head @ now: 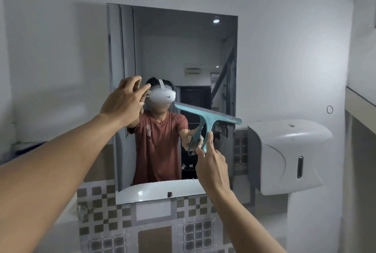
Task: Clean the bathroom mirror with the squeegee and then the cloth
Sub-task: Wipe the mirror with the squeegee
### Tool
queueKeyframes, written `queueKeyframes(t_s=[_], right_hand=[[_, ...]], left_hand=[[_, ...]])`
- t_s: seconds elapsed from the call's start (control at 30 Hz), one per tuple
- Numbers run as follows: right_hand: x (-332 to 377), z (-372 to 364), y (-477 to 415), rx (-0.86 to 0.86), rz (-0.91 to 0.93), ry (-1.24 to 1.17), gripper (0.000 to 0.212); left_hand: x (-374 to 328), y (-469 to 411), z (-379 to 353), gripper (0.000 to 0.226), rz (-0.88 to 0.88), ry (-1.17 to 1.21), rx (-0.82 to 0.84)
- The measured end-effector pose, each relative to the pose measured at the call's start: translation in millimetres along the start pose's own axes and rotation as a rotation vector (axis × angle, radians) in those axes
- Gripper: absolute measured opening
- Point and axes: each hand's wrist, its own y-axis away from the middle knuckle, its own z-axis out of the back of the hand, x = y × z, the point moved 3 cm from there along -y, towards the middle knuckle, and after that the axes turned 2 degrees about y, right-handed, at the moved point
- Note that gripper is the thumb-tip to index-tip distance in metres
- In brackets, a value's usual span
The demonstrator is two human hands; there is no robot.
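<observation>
The rectangular mirror (183, 49) hangs on the white wall and reflects a person in a red shirt with a white headset. My right hand (212, 166) grips the handle of a teal squeegee (207, 117). Its blade lies tilted against the glass near the mirror's right side, at mid height. My left hand (124, 100) is raised with fingers spread, its fingertips at the glass on the mirror's left side, and it holds nothing. No cloth is in view.
A white paper dispenser (284, 157) is mounted on the wall right of the mirror. Checkered brown and grey tiles (154, 224) cover the wall below. A white sink rim (67, 214) shows at lower left. A wall ledge (360, 98) juts out at far right.
</observation>
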Motion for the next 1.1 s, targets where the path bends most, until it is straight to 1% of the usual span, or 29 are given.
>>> queueKeyframes(t_s=[0.1,0.23,0.4,0.53,0.6,0.73,0.9,1.1], right_hand=[[5.1,-12.1,1.5,0.033,-0.050,-0.054,0.066],[17.2,-24.3,7.7,0.057,-0.100,-0.192,0.066],[38.3,-43.7,22.1,0.054,-0.138,-0.367,0.067],[56.1,-62.1,39.5,0.107,-0.144,-0.493,0.064],[66.3,-73.2,51.5,0.126,-0.115,-0.485,0.064],[81.4,-97.5,72.9,0.160,-0.064,-0.478,0.073],[91.2,-110.6,80.2,0.181,-0.037,-0.423,0.074],[86.2,-114.7,87.0,0.261,0.025,-0.265,0.076]], left_hand=[[3.4,-2.6,2.9,0.056,-0.015,-0.009,0.010],[7.3,-5.6,5.3,0.061,-0.043,-0.029,0.001],[10.7,-6.5,4.1,0.059,-0.023,0.004,0.006],[14.1,-9.8,7.2,0.058,-0.020,-0.004,0.034],[15.2,-12.1,13.7,0.057,-0.036,-0.017,0.054],[18.6,-12.7,22.1,0.055,-0.071,-0.036,0.107],[19.1,-12.8,22.9,0.057,-0.077,-0.031,0.119],[20.9,-13.1,21.8,0.061,-0.079,-0.041,0.119]])
